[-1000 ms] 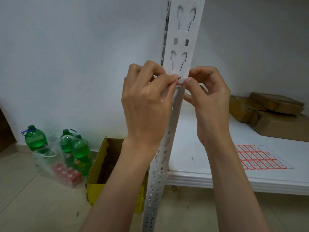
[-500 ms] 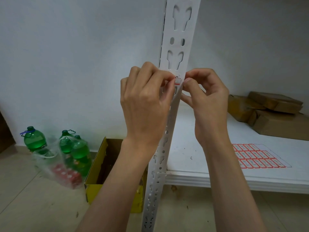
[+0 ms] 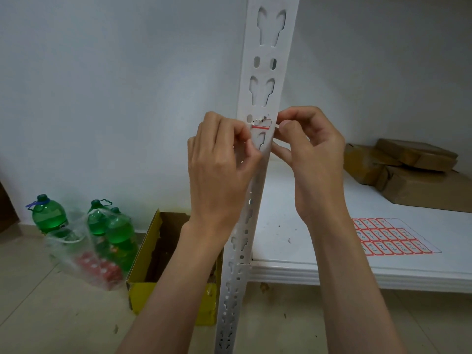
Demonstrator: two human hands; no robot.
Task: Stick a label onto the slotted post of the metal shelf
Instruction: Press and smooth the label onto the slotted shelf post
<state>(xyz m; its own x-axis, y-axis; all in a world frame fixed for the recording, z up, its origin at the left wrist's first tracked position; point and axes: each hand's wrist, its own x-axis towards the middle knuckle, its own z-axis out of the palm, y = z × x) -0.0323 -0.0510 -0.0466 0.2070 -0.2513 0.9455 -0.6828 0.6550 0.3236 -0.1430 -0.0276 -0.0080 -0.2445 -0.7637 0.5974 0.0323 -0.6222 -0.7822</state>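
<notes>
Between the fingertips: a small red-edged label [image 3: 261, 124], lying on the face of the post [image 3: 265, 103] just under an oval hole, upper edge torn or creased. Left hand [image 3: 219, 159] curled, thumb and forefinger pinched together at the label's left end, against the post's edge; whether the pinch has the label itself or a scrap of backing cannot be told. Right hand [image 3: 310, 149] also curled, fingertips closed at the label's right end where the post face turns the corner, likely to steady that end while the rest is pressed flat. Placed across a bare band between slots, presumably so the adhesive meets metal and not a gap. Probably stuck, not yet smoothed.

Below the right wrist: the shelf [image 3: 293, 241], with a sheet [image 3: 390, 236] of matching labels within reach, and brown parcels [image 3: 419, 172] further right. Below the left wrist, on the floor: a yellow box [image 3: 143, 287], then green bottles [image 3: 107, 226] in a clear bag.
</notes>
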